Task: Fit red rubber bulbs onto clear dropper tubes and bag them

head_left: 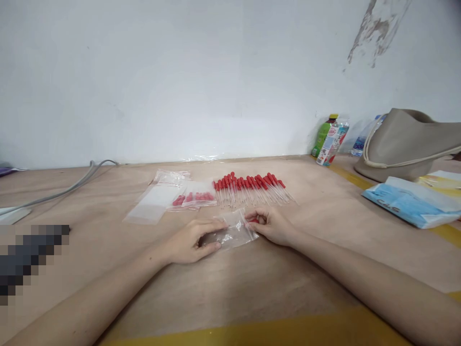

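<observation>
A clear plastic zip bag (232, 235) lies on the table between my hands. My left hand (189, 240) holds its left side, fingers on the far edge and thumb on the near one. My right hand (272, 226) pinches something red at the bag's right end; it looks like the bulb of a dropper (255, 221), mostly covered by my fingers. Just beyond lie several droppers (248, 185) in a row, red bulbs away from me and thin clear tubes toward me. To their left, filled bags (198, 197) with red bulbs rest beside flat clear bags (147, 204).
At the back right, two drink bottles (328, 139) lean together near the wall. A grey-beige bag (403, 144) with a cord and a blue-white tissue pack (410, 202) sit at the right. A grey cable (68, 185) runs along the left. Yellow tape (237, 334) marks the near edge.
</observation>
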A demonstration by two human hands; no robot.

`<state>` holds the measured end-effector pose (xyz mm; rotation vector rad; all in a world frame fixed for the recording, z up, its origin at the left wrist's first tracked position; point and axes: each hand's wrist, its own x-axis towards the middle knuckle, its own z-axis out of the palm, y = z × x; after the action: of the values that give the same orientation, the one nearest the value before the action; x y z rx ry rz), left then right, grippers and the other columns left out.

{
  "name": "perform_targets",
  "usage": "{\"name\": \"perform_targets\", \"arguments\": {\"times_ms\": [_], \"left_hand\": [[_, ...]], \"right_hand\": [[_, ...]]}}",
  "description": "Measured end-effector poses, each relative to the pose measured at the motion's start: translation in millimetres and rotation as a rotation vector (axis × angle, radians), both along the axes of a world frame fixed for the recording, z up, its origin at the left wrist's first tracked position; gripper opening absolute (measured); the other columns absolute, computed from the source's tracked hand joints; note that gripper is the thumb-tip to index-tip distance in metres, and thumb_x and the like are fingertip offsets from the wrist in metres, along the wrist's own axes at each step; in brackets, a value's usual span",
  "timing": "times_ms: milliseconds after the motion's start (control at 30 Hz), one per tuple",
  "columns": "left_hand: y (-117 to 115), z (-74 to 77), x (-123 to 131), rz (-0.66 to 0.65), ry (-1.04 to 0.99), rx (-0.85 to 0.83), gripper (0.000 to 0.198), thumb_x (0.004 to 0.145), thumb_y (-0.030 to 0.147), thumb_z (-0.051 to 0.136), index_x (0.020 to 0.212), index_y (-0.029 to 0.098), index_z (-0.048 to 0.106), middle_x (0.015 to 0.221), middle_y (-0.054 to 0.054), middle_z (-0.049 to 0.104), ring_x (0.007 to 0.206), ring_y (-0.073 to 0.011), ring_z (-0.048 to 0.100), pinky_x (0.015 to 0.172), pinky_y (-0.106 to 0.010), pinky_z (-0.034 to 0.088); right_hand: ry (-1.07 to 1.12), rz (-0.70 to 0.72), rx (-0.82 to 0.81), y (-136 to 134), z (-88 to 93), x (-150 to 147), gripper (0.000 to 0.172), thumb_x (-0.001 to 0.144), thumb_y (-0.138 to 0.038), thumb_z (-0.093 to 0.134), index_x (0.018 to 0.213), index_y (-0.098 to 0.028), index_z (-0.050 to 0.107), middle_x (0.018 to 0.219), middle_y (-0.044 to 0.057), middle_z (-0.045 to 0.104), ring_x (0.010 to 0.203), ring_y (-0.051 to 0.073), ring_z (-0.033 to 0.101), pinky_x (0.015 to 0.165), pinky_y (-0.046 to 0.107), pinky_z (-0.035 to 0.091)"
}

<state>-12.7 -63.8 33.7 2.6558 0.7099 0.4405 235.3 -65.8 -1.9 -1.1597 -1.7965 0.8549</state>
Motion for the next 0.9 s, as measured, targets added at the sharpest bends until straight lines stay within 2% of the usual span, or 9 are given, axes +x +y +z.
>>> {"name": "perform_targets", "arguments": {"times_ms": [100, 267, 367, 500, 600, 700, 767, 900], "left_hand": [[0.1, -4.1, 4.9, 0.001, -0.005, 0.023, 0.044, 0.084, 0.028, 0.047, 0.128, 0.023, 0.043, 0.125, -0.006, 0.053, 0.115, -0.0201, 0.048, 0.098, -0.037, 0.037], [-0.4, -7.5, 12.3, 0.004, -0.007, 0.058, 0.043, 0.086, 0.028, 0.046, 0.128, 0.023, 0.042, 0.125, -0.006, 0.052, 0.113, -0.0191, 0.048, 0.097, -0.035, 0.038], [0.2, -8.7, 12.6, 0.013, -0.014, 0.069, 0.043, 0.086, 0.028, 0.045, 0.128, 0.024, 0.042, 0.125, -0.006, 0.052, 0.113, -0.0195, 0.048, 0.096, -0.036, 0.038], [0.0, -11.3, 12.0, 0.059, -0.031, 0.089, 0.044, 0.085, 0.029, 0.045, 0.129, 0.023, 0.040, 0.123, -0.006, 0.053, 0.112, -0.0204, 0.048, 0.095, -0.037, 0.039], [-1.6, -12.3, 12.6, 0.153, -0.087, 0.160, 0.043, 0.082, 0.033, 0.050, 0.123, 0.021, 0.046, 0.121, -0.008, 0.052, 0.110, -0.0221, 0.049, 0.092, -0.038, 0.041], [-2.7, -12.2, 12.8, 0.251, -0.106, 0.196, 0.036, 0.079, 0.039, 0.054, 0.109, 0.019, 0.055, 0.108, -0.008, 0.058, 0.096, -0.0213, 0.055, 0.082, -0.036, 0.046], [-2.4, -12.1, 11.8, 0.249, -0.088, 0.173, 0.032, 0.080, 0.039, 0.053, 0.104, 0.019, 0.058, 0.101, -0.006, 0.061, 0.090, -0.0196, 0.058, 0.079, -0.034, 0.048], [-0.4, -12.9, 8.2, 0.175, -0.061, 0.142, 0.035, 0.082, 0.036, 0.051, 0.113, 0.021, 0.055, 0.114, -0.005, 0.059, 0.105, -0.0201, 0.054, 0.091, -0.036, 0.043]], "right_hand": [[0.095, 0.013, -0.036, -2.6, 0.5, -2.0, 0.021, 0.065, -0.031, 0.067, 0.078, -0.018, 0.058, 0.054, -0.006, 0.047, 0.047, 0.006, 0.038, 0.043, 0.020, 0.032], [0.219, 0.152, -0.250, -8.0, 9.8, -3.6, 0.030, 0.077, -0.046, 0.052, 0.088, -0.018, 0.049, 0.057, -0.004, 0.051, 0.048, 0.008, 0.049, 0.043, 0.020, 0.037], [0.216, 0.163, -0.274, -8.5, 10.9, -2.6, 0.037, 0.077, -0.050, 0.051, 0.095, -0.018, 0.047, 0.060, -0.004, 0.053, 0.051, 0.009, 0.051, 0.046, 0.021, 0.039], [0.101, 0.129, -0.196, -6.6, 3.1, -2.7, 0.036, 0.063, -0.041, 0.069, 0.084, -0.017, 0.053, 0.066, -0.002, 0.055, 0.057, 0.009, 0.050, 0.051, 0.020, 0.038], [0.088, 0.097, -0.205, -5.6, -0.7, -3.3, 0.028, 0.066, -0.040, 0.066, 0.075, -0.017, 0.056, 0.064, -0.001, 0.055, 0.056, 0.009, 0.048, 0.050, 0.021, 0.036], [0.073, -0.006, -0.186, -4.3, 0.5, -1.6, 0.025, 0.066, -0.040, 0.064, 0.068, -0.016, 0.055, 0.061, -0.001, 0.056, 0.053, 0.009, 0.045, 0.049, 0.021, 0.034], [0.071, -0.068, -0.171, -2.7, 2.2, 1.0, 0.025, 0.065, -0.039, 0.063, 0.065, -0.016, 0.054, 0.061, 0.000, 0.057, 0.052, 0.008, 0.042, 0.048, 0.021, 0.032], [0.107, -0.127, -0.176, -0.5, 4.7, 6.0, 0.025, 0.064, -0.039, 0.063, 0.063, -0.016, 0.055, 0.068, 0.003, 0.063, 0.054, 0.010, 0.046, 0.051, 0.022, 0.034]]}}
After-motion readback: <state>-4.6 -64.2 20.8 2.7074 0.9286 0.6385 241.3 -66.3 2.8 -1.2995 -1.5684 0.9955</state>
